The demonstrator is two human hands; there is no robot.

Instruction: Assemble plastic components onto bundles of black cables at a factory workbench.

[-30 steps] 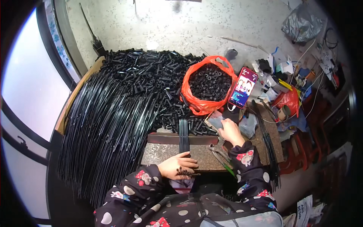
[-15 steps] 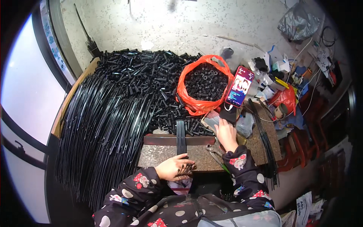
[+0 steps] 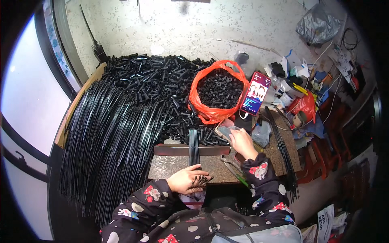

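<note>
From where I stand, the left hand (image 3: 187, 180) is curled over the near end of the rods (image 3: 194, 150), a flat black row, its fingers pressed together around them; dark tips poke out among the fingers. The rods run from that grip toward twelve o'clock, over the bar (image 3: 173, 150), and their far ends reach the loose parts (image 3: 150, 89), heaped up to eleven. Longer stalks (image 3: 113, 137) fan out at ten.

The right hand (image 3: 242, 143) is at two o'clock from the left, fingers by a flat box (image 3: 223, 130); whether they pinch anything I can't tell. The pliers (image 3: 239, 176) lie on the table (image 3: 170, 167) between six and seven from that hand, within the space between the two. Also from there, the red bag (image 3: 202, 111) of black rings stands at eleven, the phone (image 3: 256, 94) just past twelve, a clear bag (image 3: 261, 134) at two
</note>
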